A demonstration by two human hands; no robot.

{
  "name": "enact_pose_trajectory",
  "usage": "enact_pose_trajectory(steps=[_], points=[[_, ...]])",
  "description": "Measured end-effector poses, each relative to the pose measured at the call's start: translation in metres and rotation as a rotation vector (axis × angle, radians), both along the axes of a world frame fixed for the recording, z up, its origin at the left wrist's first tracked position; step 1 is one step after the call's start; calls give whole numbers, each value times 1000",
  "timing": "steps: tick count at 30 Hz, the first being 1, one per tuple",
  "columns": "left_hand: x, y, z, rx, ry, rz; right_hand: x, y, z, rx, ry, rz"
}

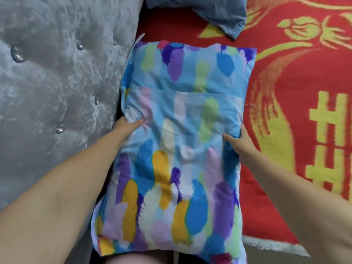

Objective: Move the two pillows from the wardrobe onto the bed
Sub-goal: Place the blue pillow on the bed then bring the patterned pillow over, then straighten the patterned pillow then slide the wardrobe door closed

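A pillow in a blue case printed with coloured feathers fills the middle of the head view. It lies lengthwise over the bed's red and yellow blanket, close to the headboard. My left hand grips its left edge, thumb on top. On the opposite edge my right hand holds it the same way. Only this one feather-print pillow shows.
A grey tufted velvet headboard with shiny buttons stands along the left. A blue-grey cushion or folded cloth lies at the top of the bed. The blanket's white edge shows at the lower right.
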State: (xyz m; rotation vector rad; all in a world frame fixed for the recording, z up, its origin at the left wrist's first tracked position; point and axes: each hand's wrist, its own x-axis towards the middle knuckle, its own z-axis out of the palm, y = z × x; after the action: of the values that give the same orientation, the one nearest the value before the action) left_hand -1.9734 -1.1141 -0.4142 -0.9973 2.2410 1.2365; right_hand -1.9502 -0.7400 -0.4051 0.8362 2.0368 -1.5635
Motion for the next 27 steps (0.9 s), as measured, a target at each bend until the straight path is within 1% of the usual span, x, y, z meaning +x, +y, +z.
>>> enact_pose_trajectory(steps=[3,6,9,11,13,15,16,18,19,21,23,25,27], points=[[-12,-1,20,88,160,22,-12,-2,8,-9,37,-63],[-43,2,51,93,306,26,-33,-8,26,-30,133,-106],[-79,7,72,2,385,24,-72,-11,43,-30,273,-122],[-102,7,74,-113,402,43,-103,-12,49,8,328,-96],[-119,9,66,-288,329,11,-123,-12,45,0,300,-12],[-118,14,49,-421,168,-83,-127,-13,33,-26,184,128],[-109,19,38,-451,106,-139,-123,-14,27,1,115,203],[-78,29,17,-455,49,-169,-103,-14,16,91,22,298],[-60,32,9,-454,26,-132,-91,-12,14,112,6,295],[-28,34,-1,-465,-51,-29,-62,-9,10,87,-7,231],[-11,29,-3,-437,-125,43,-37,-8,11,97,-56,208],[-10,23,6,-420,-155,24,-26,-8,11,141,-140,219],[-16,19,19,-458,-135,-71,-26,-11,13,179,-160,242]])
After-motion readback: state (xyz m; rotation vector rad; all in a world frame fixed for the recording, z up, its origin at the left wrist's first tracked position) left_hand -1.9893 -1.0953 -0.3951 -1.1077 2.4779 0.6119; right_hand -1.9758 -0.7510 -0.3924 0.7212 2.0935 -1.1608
